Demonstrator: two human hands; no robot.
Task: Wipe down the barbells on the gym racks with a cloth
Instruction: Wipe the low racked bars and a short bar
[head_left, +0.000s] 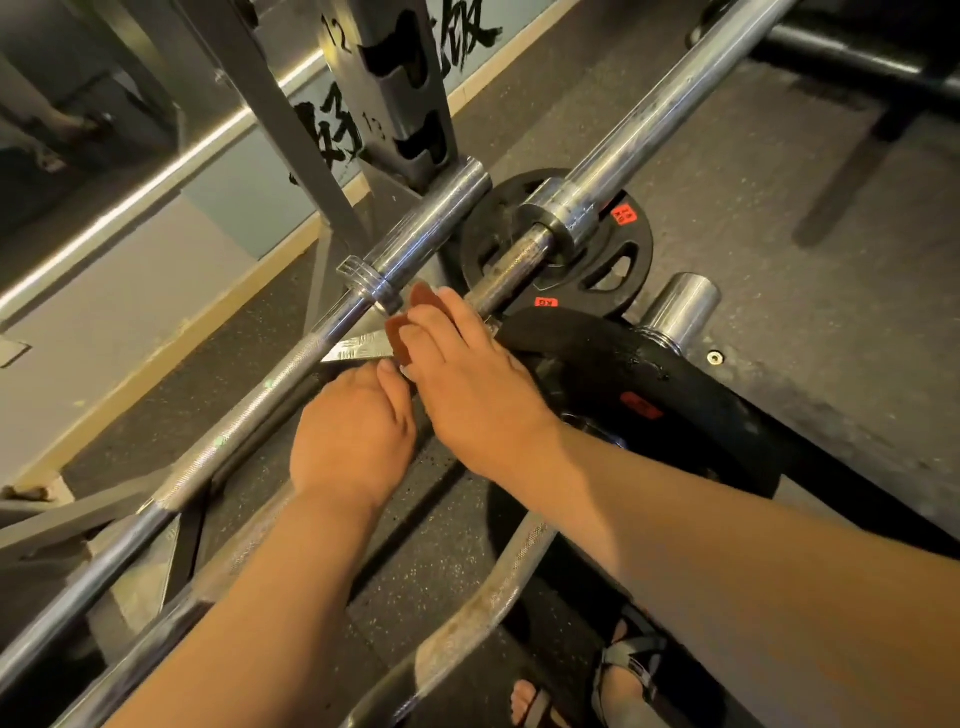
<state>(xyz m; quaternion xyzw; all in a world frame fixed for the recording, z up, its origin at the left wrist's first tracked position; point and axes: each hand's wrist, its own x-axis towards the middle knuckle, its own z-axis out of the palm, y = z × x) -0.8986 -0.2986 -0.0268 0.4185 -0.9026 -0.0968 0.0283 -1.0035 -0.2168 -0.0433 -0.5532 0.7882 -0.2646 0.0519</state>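
Note:
My right hand (467, 379) grips a small reddish-brown cloth (404, 338), pressed against the rusty shaft of a barbell (639, 119) that runs up to the right. That shaft passes under my fingers. A second, long chrome barbell (249, 405) crosses from the lower left to its sleeve (436, 223), just left of the cloth. My left hand (353, 441) lies knuckles up below that bar, fingers curled under, thumb touching my right hand. What it holds is hidden.
A grey rack upright (395, 88) with numbered slots stands behind the bars. Black weight plates (613, 270) sit on the rusty barbell, and a larger black plate (691, 384) lies to the right. A bent curl bar (488, 587) lies below my arms. My sandalled feet (623, 670) are at the bottom.

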